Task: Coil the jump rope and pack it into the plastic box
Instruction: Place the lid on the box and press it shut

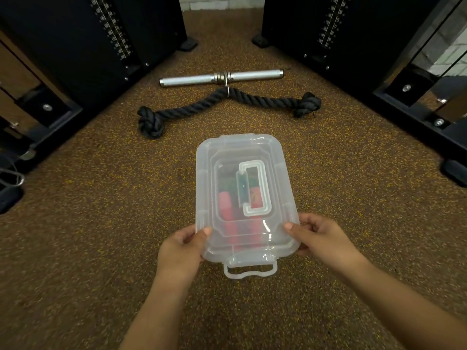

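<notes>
Translucent plastic box (242, 173), lid on, red and dark shapes blurred inside, sits on the speckled floor (101, 236) with the left hand (183, 245) and right hand (319, 236) gripping its near corners, thumbs on top.

A brown speckled floor (101, 223) holds a thick black rope attachment (227, 102) with knotted ends, clipped to a silver metal bar (192, 79) just behind it, flanked by two black weight machines (75, 46) left and right.
</notes>
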